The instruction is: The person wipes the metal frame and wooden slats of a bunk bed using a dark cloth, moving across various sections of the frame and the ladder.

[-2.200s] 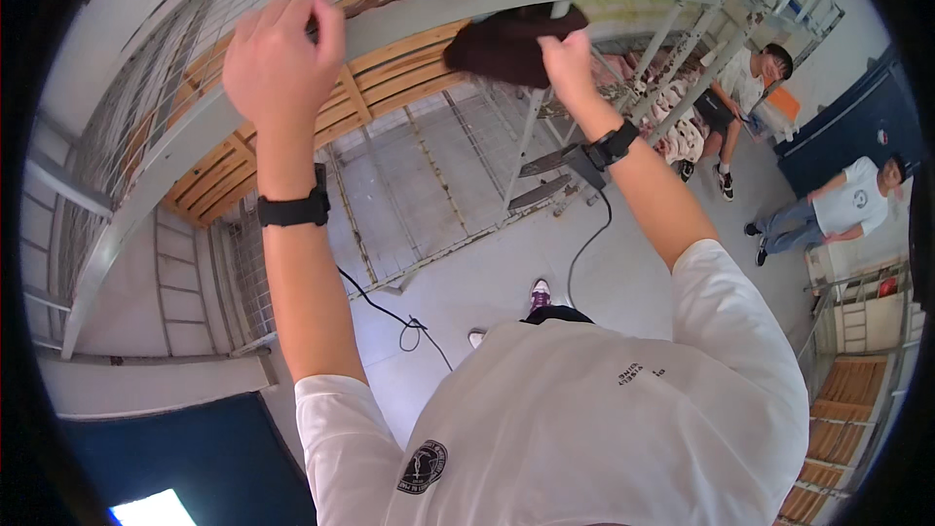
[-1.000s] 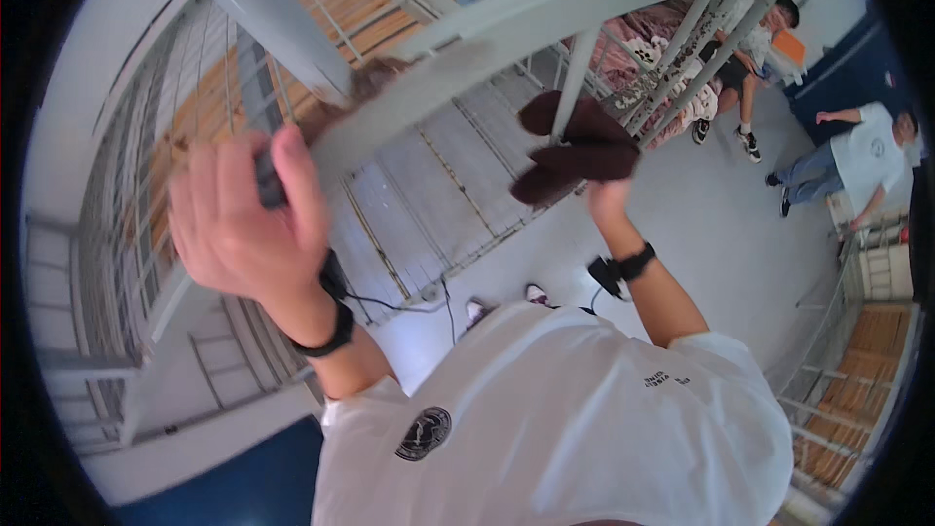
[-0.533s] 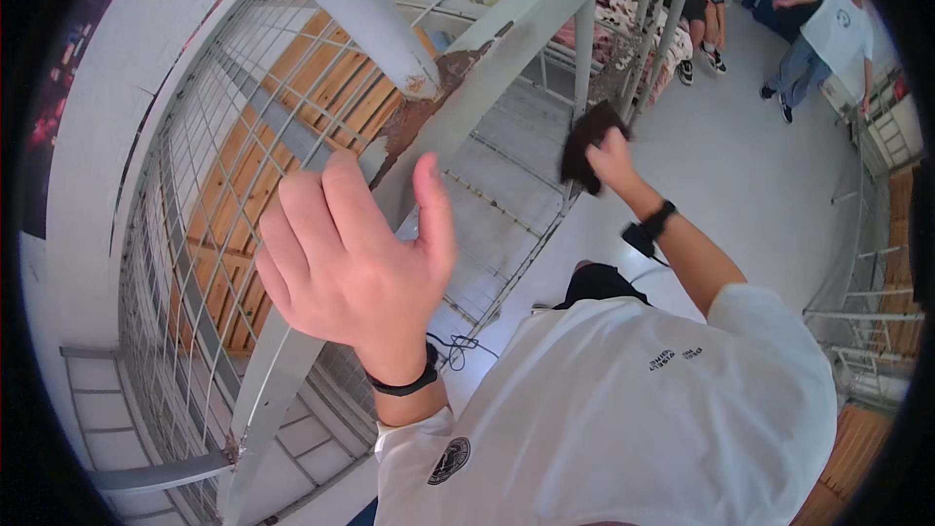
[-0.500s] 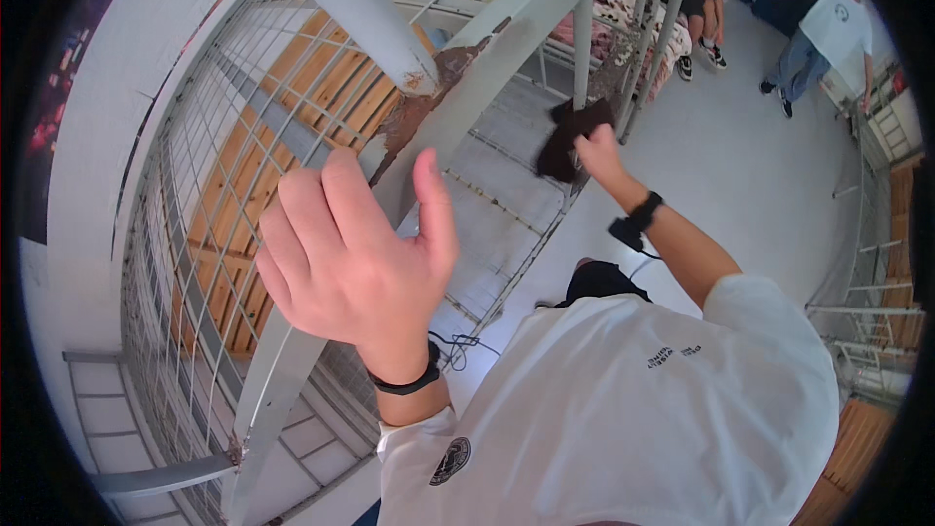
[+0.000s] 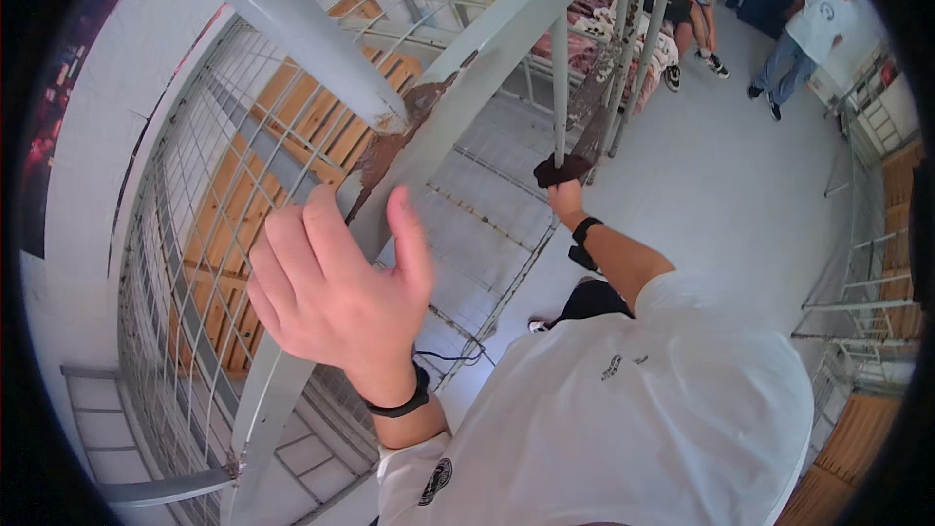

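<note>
My left hand [image 5: 341,282] straddles the grey metal bed rail [image 5: 458,93], its fingers bent over the far side and its thumb along the near side; the fingertips are hidden. Brown bare patches show where the rail's paint has peeled. Farther off and lower down, my right hand [image 5: 565,200] is closed on a dark brown cloth [image 5: 562,169]. The cloth is bunched against a thin grey upright post [image 5: 560,88] of the bed frame. Both wrists wear black bands.
Wire mesh [image 5: 209,205] and wooden slats [image 5: 229,190] lie left of the rail. A thick grey post [image 5: 292,29] meets it. One person [image 5: 818,24] stands on the pale floor [image 5: 721,195], another [image 5: 687,0] sits by patterned bedding [image 5: 589,15]. More bed frames [image 5: 867,302] line the right side.
My right hand and the cloth have moved lower in the view, and the cloth looks more bunched around the post. My left hand stays on the rail. The standing person's arms have come down.
</note>
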{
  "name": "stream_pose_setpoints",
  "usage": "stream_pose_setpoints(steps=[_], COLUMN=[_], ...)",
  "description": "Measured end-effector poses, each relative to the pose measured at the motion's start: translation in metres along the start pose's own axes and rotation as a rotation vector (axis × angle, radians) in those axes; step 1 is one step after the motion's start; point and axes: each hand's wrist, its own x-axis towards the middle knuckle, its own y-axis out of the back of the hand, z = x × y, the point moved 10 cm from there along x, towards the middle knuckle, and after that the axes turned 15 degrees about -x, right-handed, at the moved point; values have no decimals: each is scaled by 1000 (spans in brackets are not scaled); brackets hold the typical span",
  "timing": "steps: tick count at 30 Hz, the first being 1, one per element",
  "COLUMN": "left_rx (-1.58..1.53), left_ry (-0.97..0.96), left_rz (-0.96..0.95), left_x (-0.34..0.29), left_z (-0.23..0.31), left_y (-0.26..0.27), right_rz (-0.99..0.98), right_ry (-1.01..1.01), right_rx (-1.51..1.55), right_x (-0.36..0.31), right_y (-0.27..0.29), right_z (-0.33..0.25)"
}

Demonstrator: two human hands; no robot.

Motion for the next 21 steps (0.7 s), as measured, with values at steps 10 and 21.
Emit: stream_pose_setpoints(steps=[10,21], left_rx=[37,54], left_ry=[50,129], left_rz=[-40,24], left_x=[5,14], left_z=[8,5], left_y=[-5,-6], right_rz=[-121,363], right_ry=[110,132], right_rx=[563,493], right_x=[27,251], right_y=[48,207], right_z=[33,74])
